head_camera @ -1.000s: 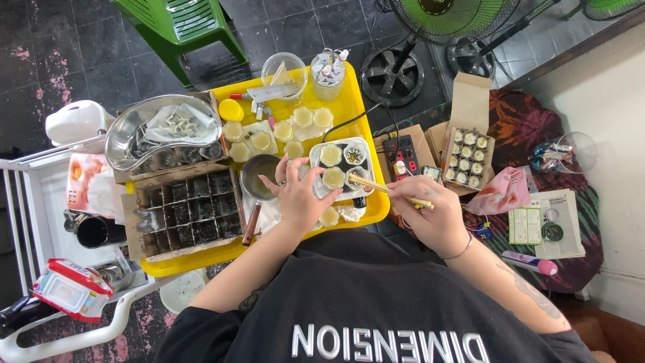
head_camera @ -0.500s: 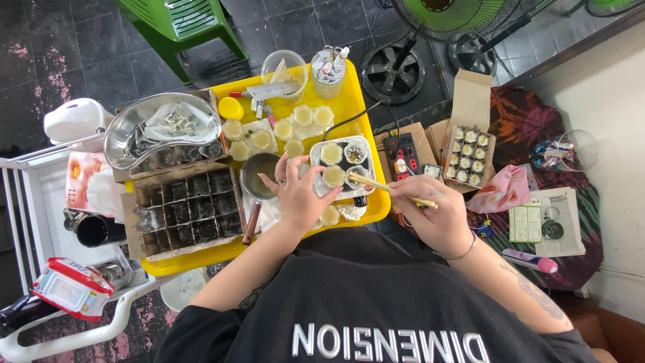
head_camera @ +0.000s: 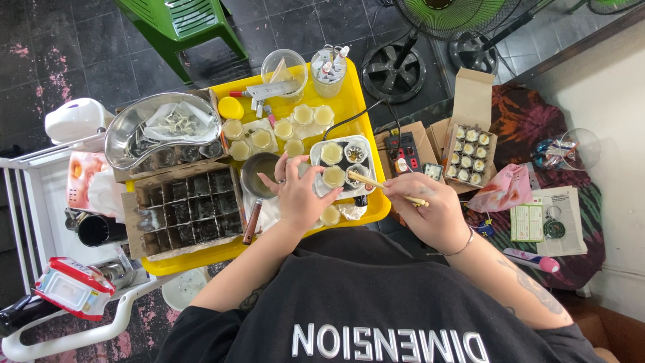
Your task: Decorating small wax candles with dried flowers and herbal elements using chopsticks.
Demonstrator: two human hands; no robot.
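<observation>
Small white tray (head_camera: 316, 156) of moulds on yellow tray (head_camera: 349, 101): two wax-filled, two cups look unfilled, so roughly half done. Right hand (head_camera: 430, 215) fingers closed on wooden chopsticks (head_camera: 376, 183), tips over lower right cup. Left hand (head_camera: 299, 195) loosely curled, steadying tray edge. Metal pot (head_camera: 259, 176) just left, filled moulds (head_camera: 295, 124) behind, power strip (head_camera: 405, 156) cord crosses near

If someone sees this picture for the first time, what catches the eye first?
The bright yellow tray in the middle, crowded with small wax-filled cups. Over it the right hand holds chopsticks toward a small white tray, which the left hand touches. A green chair stands above.
</observation>
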